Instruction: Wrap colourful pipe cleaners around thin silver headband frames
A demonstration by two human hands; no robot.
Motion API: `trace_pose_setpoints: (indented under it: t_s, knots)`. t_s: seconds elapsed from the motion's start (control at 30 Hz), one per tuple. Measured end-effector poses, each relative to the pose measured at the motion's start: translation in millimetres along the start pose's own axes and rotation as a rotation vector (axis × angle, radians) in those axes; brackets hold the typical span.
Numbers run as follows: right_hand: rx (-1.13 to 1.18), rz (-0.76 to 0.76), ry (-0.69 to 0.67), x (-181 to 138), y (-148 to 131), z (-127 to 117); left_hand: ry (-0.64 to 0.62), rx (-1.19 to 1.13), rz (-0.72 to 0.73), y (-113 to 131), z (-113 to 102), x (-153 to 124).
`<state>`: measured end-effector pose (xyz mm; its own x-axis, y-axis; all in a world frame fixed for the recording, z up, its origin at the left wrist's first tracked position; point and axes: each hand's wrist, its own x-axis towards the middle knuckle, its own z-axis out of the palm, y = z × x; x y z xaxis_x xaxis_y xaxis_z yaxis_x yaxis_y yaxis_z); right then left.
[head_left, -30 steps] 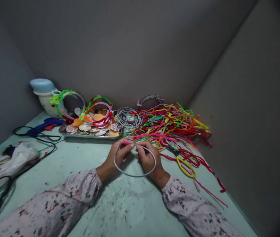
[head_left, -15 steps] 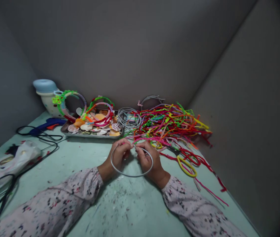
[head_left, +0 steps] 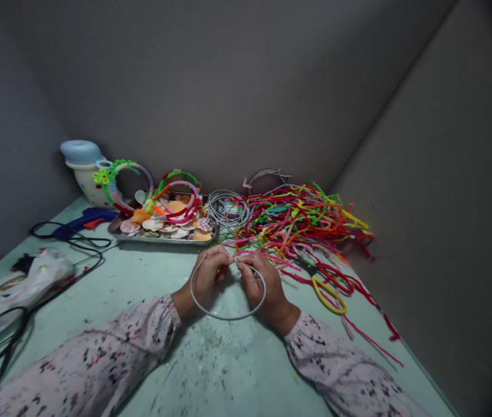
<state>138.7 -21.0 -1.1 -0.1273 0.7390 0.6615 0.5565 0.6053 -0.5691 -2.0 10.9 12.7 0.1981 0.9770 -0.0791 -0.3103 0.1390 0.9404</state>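
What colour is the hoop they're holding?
The hoop is silvery grey, seen best in the head view.

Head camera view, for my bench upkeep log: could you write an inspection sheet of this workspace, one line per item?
Surface: pale green tabletop, marked with dark specks and smears.
Job's things: grey wire ring, held in both hands; fingertips hide whether its top is closed.
Clutter: fuzzy coloured stems heaped at the back right, scissors in front; metal tray of shells; white plastic bag at the left.
Hands: left hand and right hand grip the ring, fingertips close together.
Cables: black cable, looped loosely along the left side.
Surroundings: grey walls behind and at both sides; other people: nothing seen.
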Motion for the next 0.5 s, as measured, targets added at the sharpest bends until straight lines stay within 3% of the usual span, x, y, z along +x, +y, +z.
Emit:
trace_pose_setpoints:
  t_s: [0.3,0.5]
  knots:
    - [0.090,0.262,0.037,3,3,0,-0.089,0.030,0.060,-18,-4,5]
    - [0.149,0.342,0.044,3,3,-1,-0.053,0.069,0.171,-15,-3,1]
